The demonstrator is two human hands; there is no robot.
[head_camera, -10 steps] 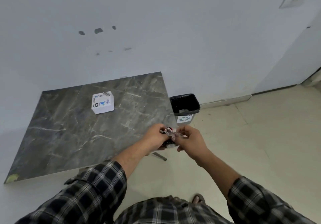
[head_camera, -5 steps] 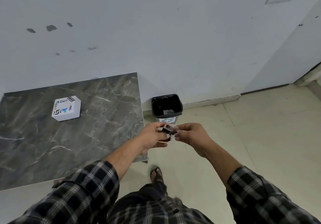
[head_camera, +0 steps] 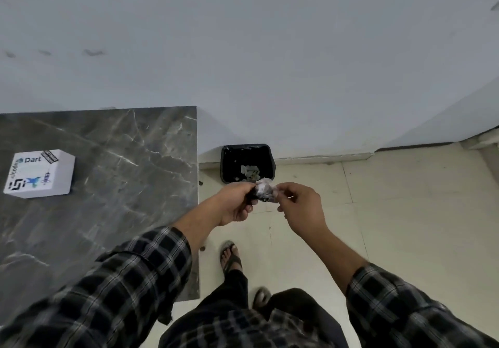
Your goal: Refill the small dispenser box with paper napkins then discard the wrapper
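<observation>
A crumpled clear wrapper (head_camera: 264, 189) is pinched between my left hand (head_camera: 236, 203) and my right hand (head_camera: 302, 207), just in front of the bin. The black bin (head_camera: 247, 162) stands on the floor against the wall, with some pale scraps inside. The small white dispenser box (head_camera: 40, 173), printed with logos, rests on the dark marble table (head_camera: 121, 172) at far left, well away from both hands.
The table's right edge runs beside my left forearm. Pale floor tiles (head_camera: 405, 226) spread to the right. My sandalled feet (head_camera: 231, 257) are below my hands. A white wall rises behind the bin, with a doorway corner at far right.
The view has swung right and closer to the bin. My hands, still holding the wrapper, now sit right at the bin's front rim. The box has shifted towards the left edge of view.
</observation>
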